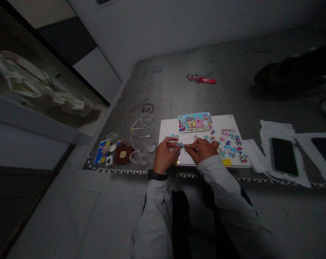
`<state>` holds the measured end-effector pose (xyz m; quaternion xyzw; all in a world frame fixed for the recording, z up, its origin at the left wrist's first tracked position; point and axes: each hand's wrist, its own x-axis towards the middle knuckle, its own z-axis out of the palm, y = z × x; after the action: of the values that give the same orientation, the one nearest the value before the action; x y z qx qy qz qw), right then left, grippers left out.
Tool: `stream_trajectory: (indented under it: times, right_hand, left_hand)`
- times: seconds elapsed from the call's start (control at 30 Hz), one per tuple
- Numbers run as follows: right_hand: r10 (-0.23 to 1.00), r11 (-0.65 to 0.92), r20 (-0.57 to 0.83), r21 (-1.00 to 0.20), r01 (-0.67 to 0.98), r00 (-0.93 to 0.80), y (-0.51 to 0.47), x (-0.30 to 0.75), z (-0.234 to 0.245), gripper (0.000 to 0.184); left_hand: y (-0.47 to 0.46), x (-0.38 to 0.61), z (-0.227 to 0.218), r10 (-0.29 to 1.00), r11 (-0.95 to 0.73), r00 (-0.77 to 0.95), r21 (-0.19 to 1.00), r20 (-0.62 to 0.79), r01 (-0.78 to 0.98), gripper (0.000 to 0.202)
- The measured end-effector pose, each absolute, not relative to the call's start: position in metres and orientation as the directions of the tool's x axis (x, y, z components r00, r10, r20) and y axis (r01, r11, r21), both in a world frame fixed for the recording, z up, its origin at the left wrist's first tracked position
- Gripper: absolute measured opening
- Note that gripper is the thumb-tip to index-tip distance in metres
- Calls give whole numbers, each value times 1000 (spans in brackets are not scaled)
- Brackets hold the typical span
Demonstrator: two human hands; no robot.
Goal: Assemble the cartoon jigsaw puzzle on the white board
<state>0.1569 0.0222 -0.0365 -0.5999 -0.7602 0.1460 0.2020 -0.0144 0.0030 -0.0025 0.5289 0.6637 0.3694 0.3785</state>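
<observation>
A white board (165,126) lies on a grey mat (168,93) with a black-and-white edge, close to the near side. A small blue puzzle piece (181,145) is between the two hands, over the near left part of the board. The fingers of the right hand (202,149) are pinched together on the piece from the right; those of the left hand (167,153) are bent against its left side, and whether they grip it cannot be told. A dark wristband (157,175) sits on the left wrist. Both hands cover part of the board's near half. A cartoon picture card (195,123) occupies its far left area, and loose puzzle pieces (233,142) crowd its right side, with a yellow patch (226,162) at the near edge. Left of the board are a looped white cable (141,136), a white disc (151,148), a clear round container (139,158), a brown case (123,154), a small white box (109,160) and a blue-and-yellow card (102,151). To the right, a white slab-like item (254,156) is just beside the board; beyond it a dark-screened phone (284,156) rests on white sheeting (276,127). A red packet (203,79) lies well apart on the far side. A dark object (287,73) at far right is too dim to identify.
</observation>
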Motion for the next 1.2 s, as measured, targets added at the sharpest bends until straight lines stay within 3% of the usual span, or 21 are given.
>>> stream_trajectory:
  times: [0.47, 0.6, 0.77, 0.97, 1.2]
  right_hand:
    - [959, 278, 166, -420, 864, -228, 20, 154, -34, 20]
    - [956, 283, 202, -465, 839, -211, 21, 152, -33, 22]
    - [948, 310, 236, -532, 788, -214, 22, 152, -34, 24]
    - [938, 341, 249, -534, 774, -241, 23, 154, -40, 26]
    - [957, 274, 252, -600, 751, -147, 25, 154, -40, 23]
  left_hand:
    - [5, -12, -5, 983, 145, -162, 893, -83, 425, 10]
    - [5, -13, -2, 986, 120, -156, 893, -57, 434, 8]
    - [4, -12, 5, 994, 83, -101, 916, -47, 393, 28]
    - [4, -10, 4, 990, 121, -116, 927, -84, 354, 13]
    - [4, -12, 5, 987, 126, -140, 915, -78, 384, 6]
